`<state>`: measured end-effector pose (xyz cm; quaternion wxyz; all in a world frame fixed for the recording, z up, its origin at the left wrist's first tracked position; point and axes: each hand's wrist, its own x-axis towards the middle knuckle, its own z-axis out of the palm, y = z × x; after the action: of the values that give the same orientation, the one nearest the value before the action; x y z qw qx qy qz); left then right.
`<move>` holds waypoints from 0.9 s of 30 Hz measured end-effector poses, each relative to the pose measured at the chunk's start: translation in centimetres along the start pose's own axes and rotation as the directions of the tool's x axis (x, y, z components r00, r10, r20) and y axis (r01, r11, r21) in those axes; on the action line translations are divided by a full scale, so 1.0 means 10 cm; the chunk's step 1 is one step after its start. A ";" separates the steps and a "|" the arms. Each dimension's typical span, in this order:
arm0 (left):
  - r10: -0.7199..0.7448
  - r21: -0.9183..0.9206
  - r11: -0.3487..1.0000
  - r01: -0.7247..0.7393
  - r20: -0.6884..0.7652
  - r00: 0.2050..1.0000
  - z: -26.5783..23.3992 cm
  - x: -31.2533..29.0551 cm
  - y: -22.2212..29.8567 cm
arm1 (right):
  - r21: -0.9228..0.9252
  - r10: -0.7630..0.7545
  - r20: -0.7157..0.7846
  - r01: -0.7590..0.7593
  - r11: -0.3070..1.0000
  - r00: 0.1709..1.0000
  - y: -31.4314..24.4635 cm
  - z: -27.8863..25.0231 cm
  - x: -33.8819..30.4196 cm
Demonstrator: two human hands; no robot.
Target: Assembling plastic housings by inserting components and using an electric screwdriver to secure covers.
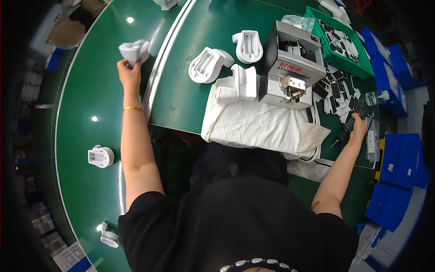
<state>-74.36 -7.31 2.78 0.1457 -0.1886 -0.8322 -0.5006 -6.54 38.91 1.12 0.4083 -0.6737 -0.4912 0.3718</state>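
Note:
Over the green surface at the left, my left hand (130, 78) is closed on a white plastic housing (132, 51), with the arm stretched far forward. At the right side of the bench, my right hand (359, 126) wraps round a black electric screwdriver (345, 132), its thin bit pointing down and to the left. In front of me, two similar housings with battery bays (205, 66) (248, 46) lie bay-up on the bench. Another white housing (237, 86) rests on its side on a white cloth (253, 122), beside a grey and black screw feeder (290, 68).
More housings (100, 156) (109, 235) stand along the left green surface. White rails (170, 50) separate it from the bench. A green bin (346, 54) of black and white flat pieces stands at the back right, with loose pieces (335, 93) beside it. Blue bins (401, 161) line the right.

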 end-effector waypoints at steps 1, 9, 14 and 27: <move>-0.044 0.044 0.998 0.042 0.033 0.999 -0.03 0.02 -0.12 | 0.018 -0.024 0.008 0.024 1.000 1.000 -0.01 -0.01 0.01; 0.273 0.624 0.673 -0.397 0.290 0.917 -1.28 -0.28 0.20 | 0.109 -0.126 0.026 0.122 0.986 0.992 0.14 -0.34 -0.10; -0.524 0.424 0.839 0.341 0.459 0.718 -3.43 -0.61 -0.68 | -0.004 -0.345 -0.122 0.347 0.938 0.931 -0.18 -0.06 -0.39; -0.039 0.580 0.763 -0.286 0.482 0.875 -3.18 -1.18 -0.11 | -0.645 -0.258 0.225 0.342 0.683 0.940 -0.80 0.72 -0.88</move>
<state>-62.72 -38.05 11.36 0.0298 -0.2989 -0.9465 -0.1178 -18.03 33.21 6.56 0.1621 -0.6628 -0.7186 0.1344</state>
